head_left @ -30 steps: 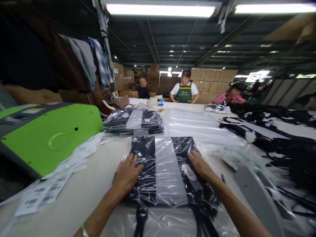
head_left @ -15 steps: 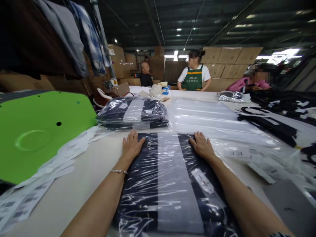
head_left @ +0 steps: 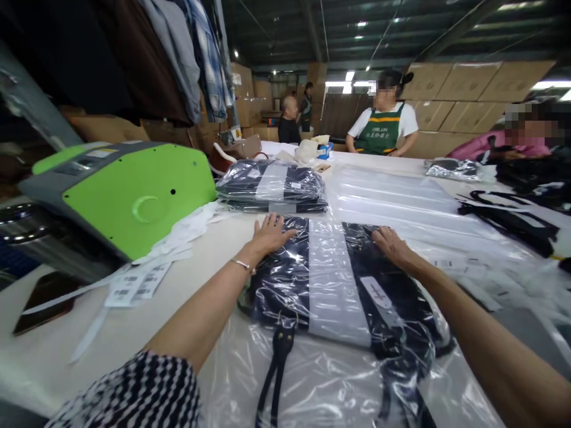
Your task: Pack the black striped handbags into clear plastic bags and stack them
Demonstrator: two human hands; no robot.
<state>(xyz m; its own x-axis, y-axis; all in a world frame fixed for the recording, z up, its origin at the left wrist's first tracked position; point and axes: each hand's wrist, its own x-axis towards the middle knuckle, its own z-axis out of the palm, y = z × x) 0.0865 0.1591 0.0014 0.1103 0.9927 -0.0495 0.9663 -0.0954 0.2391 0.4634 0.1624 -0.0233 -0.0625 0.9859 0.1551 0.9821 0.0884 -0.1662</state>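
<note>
The dark bag [head_left: 289,276] lies in clear plastic on the white table [head_left: 207,255]. The left hand [head_left: 269,233] is open, fingers spread, on the bag's far left corner; the right hand [head_left: 395,245] lies open on its far right corner. Bare table top shows left of the bag — then paper tags [head_left: 140,282]. Wrapped bags [head_left: 276,184] sit just past its far edge. Half a second ago the bag reached the view's bottom — now black straps [head_left: 284,342] show below it.
</note>
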